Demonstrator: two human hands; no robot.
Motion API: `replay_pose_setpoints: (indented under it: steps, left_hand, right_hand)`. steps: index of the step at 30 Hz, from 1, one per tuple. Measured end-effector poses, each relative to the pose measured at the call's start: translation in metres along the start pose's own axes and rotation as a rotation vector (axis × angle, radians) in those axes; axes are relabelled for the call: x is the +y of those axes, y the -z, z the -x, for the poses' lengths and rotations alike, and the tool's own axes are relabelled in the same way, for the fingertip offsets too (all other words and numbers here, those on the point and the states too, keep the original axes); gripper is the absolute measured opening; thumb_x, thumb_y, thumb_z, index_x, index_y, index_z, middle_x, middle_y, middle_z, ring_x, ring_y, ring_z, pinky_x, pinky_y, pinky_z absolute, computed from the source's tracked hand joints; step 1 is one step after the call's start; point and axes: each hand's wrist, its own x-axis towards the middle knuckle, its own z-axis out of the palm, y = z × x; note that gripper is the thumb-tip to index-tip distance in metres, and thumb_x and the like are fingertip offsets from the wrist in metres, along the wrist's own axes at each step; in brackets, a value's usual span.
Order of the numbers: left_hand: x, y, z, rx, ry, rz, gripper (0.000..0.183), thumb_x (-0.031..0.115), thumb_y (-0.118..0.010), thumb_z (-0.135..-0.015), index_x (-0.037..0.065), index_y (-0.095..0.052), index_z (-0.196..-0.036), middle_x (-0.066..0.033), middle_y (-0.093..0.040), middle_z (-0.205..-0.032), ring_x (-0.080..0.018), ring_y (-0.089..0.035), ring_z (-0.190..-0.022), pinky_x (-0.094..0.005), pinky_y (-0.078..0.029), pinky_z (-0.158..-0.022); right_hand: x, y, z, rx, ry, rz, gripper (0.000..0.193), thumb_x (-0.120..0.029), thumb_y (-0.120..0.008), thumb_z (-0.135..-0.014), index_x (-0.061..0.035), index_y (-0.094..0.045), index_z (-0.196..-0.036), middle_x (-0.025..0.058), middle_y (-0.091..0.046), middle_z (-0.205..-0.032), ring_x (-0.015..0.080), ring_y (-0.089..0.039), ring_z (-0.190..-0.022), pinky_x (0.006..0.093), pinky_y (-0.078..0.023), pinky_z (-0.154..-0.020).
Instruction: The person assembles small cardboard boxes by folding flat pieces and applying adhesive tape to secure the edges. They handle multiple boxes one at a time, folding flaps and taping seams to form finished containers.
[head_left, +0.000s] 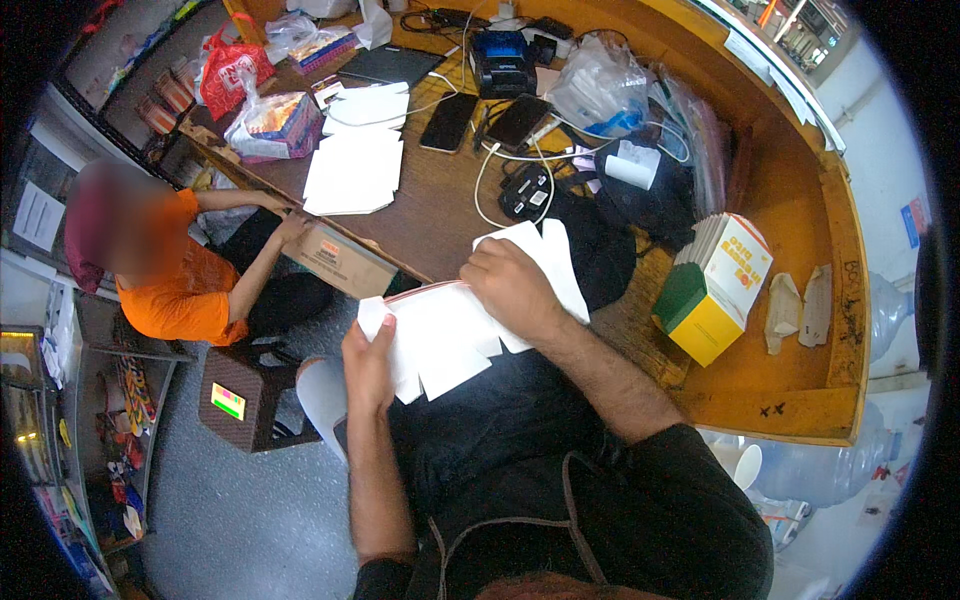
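Note:
A flat white cardboard box blank (450,345) with slotted flaps lies across my lap, against the table edge. My left hand (369,362) grips its left end, thumb on top and fingers underneath. My right hand (508,288) is curled over the blank's upper part, its fingertips pressed close to a reddish edge or fold line. What lies beneath those fingers is hidden. More white blanks (354,172) rest in a stack on the table beyond my left hand. To the right stands a bunch of folded yellow, green and white printed cartons (711,285).
On the brown table (437,207) are phones (449,122), white cables, a black printer-like device (502,62), plastic bags (600,85) and a tissue box (285,122). At the left a person in orange (175,280) holds a brown carton (340,258). A brown stool (245,395) stands on the floor.

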Motion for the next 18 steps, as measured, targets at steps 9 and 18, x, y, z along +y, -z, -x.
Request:
replay_pose_setpoints:
  steps: [9,18]
  left_hand:
    - [0.005,0.004,0.005,-0.071,0.059,-0.129,0.030,0.009,-0.068,-0.105,-0.008,-0.065,-0.129,-0.0150,-0.076,-0.117,-0.0198,-0.073,-0.099,-0.0351,-0.059,-0.088]
    - [0.027,0.011,0.006,-0.038,-0.016,-0.246,0.029,0.012,-0.069,-0.104,-0.006,-0.067,-0.127,-0.0124,-0.077,-0.113,-0.0178,-0.073,-0.092,-0.0333,-0.059,-0.082]
  right_hand:
    - [0.048,0.003,0.024,-0.084,-0.090,-0.150,0.076,-0.016,-0.074,-0.094,-0.0053,-0.044,-0.163,0.0244,-0.059,-0.155,0.0389,-0.058,-0.143,0.0487,-0.041,-0.125]
    - [0.036,0.039,0.008,-0.438,-0.392,-0.117,0.020,-0.015,-0.074,-0.092,-0.0008,-0.073,-0.107,0.0126,-0.076,-0.112,0.0325,-0.070,-0.114,0.0475,-0.056,-0.098]
